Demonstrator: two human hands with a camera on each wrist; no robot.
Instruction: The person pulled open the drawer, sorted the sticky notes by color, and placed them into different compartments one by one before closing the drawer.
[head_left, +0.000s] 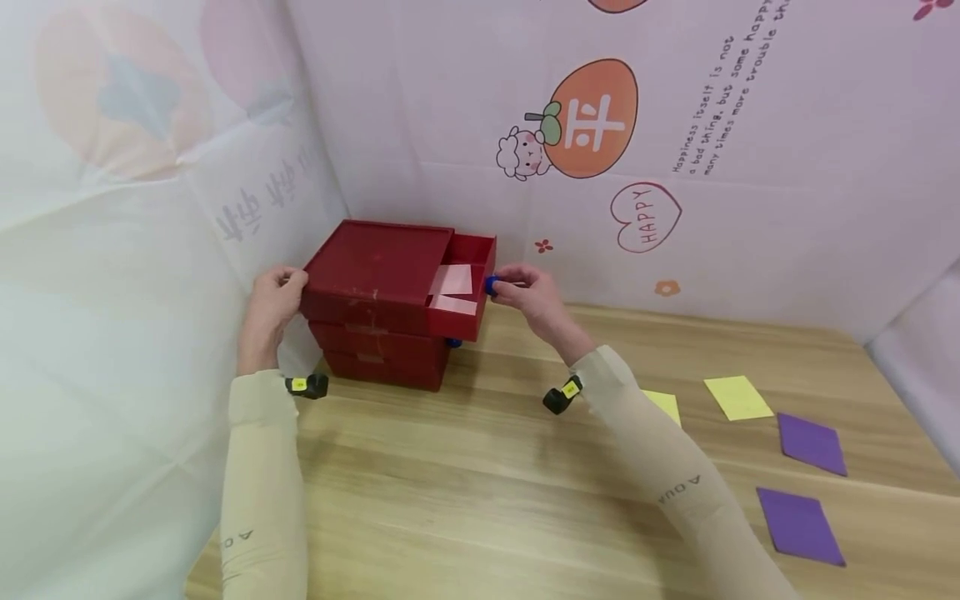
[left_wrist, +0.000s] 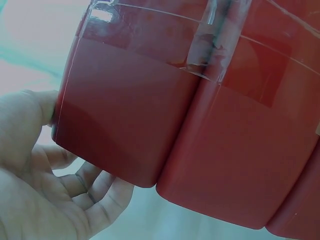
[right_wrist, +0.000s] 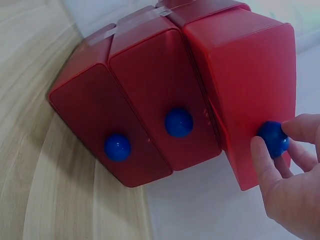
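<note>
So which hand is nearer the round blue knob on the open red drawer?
Right: the right hand pinches the knob; the left hand grips the opposite end of the boxy red cabinet.

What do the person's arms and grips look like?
The left sleeve and right sleeve are long and cream, with small dark letters. Both have a black wrist gadget with a yellow label. The left grip and right grip are bare hands.

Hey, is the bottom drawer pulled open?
No, the bottom drawer sits flush; only the top drawer sticks out.
</note>
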